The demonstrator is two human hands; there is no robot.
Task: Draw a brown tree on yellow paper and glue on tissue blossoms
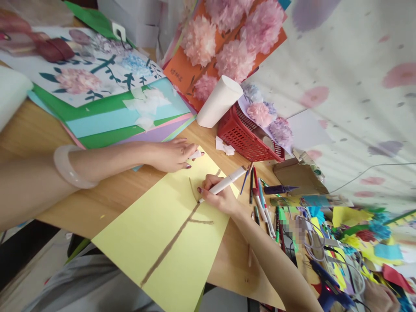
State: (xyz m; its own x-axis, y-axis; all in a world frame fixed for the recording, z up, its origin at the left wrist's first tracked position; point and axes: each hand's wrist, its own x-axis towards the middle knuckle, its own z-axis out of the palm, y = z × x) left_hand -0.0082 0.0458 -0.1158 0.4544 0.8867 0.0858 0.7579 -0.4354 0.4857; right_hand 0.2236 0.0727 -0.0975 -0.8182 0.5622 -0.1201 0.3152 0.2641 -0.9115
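My right hand (219,197) is closed around a white marker (229,180), its tip down on the sheet of yellow paper (156,221). A long brown line (172,246) with thin side branches runs across that sheet, and the marker tip meets it near its upper part. At the sheet's far edge rests my left hand (172,156), its fingers curled round a small white marker cap (196,154). A pale bangle (73,167) circles the left wrist. Part of the drawing behind my right hand is hidden.
Beyond the paper stand a white paper roll (219,102) and a red basket (247,134) with tissue flowers. Coloured sheets (107,123) lie at left. Pens and brushes (260,199) are scattered at right, near a blue glue gun (331,286) and cables.
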